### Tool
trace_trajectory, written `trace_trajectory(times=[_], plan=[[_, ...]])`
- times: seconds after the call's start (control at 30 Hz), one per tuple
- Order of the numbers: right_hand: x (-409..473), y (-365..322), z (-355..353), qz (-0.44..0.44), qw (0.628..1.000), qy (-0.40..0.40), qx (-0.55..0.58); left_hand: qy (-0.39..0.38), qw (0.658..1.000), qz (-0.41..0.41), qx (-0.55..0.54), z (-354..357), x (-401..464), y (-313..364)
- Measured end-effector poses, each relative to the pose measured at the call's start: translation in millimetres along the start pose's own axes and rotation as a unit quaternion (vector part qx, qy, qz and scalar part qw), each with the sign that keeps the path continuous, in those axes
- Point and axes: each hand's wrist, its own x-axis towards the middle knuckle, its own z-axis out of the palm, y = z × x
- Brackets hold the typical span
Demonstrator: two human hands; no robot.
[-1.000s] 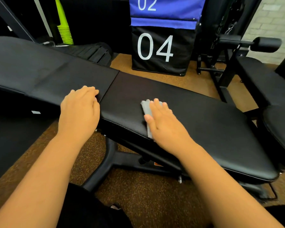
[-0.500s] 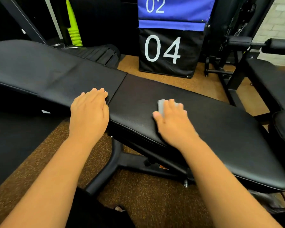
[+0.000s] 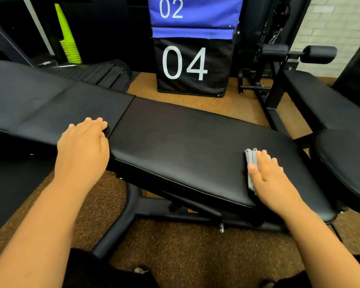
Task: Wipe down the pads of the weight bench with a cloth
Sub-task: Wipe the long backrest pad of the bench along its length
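A black weight bench lies across the view, with a long pad (image 3: 181,142) on the right and a second pad (image 3: 50,104) on the left, split by a narrow gap. My right hand (image 3: 272,179) lies flat on a folded grey cloth (image 3: 250,161), pressing it onto the right part of the long pad near its front edge. Most of the cloth is hidden under the palm. My left hand (image 3: 84,142) rests palm down with fingers together on the left pad, right beside the gap, and holds nothing.
Another black bench (image 3: 341,142) stands close on the right, with a roller pad (image 3: 320,54) above it. Stacked boxes marked 04 (image 3: 192,67) and 02 sit behind. Green cones (image 3: 69,38) stand at back left. The bench frame (image 3: 131,213) runs over brown speckled floor.
My right hand has slid the cloth to the right along the long pad, from near the gap toward its right end. My left hand has stayed by the gap.
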Motion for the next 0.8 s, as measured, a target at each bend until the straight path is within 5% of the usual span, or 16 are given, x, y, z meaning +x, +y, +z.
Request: trace_trajectory(times=[0.1,0.2,0.33,0.43,0.5,0.57,0.67,0.8], plan=[[9.0,-23.5,7.9,0.002,0.996,0.047,-0.081,0.004,0.998,-0.018,-0.062,-5.8,-4.6,25.5],[5.7,-81.7,25.8,-0.097,0.989,0.076,-0.084,0.007,0.991,0.032,-0.127,-6.8,-10.5,74.2],[-8.4,-131.1,42.3,-0.235,0.971,-0.010,-0.031,-0.032,0.967,0.110,-0.227,-1.8,-18.9,137.5],[-10.9,-110.5,23.2,-0.242,0.942,-0.085,0.215,-0.042,0.949,0.097,-0.297,0.7,-30.3,165.7],[-17.8,-82.4,5.6,-0.167,0.931,-0.053,0.320,-0.077,0.938,0.059,-0.332,5.0,-44.2,177.9],[-25.6,-47.1,-6.1,-0.094,0.946,0.020,0.310,-0.123,0.959,0.052,-0.249,18.3,-60.6,186.5],[-25.6,2.6,-7.8,0.013,0.978,0.091,0.190,-0.160,0.981,0.103,0.044,45.8,-72.0,195.4],[-20.5,30.8,-0.7,0.070,0.995,0.072,0.016,-0.217,0.962,0.111,0.126,69.5,-34.9,206.1]])
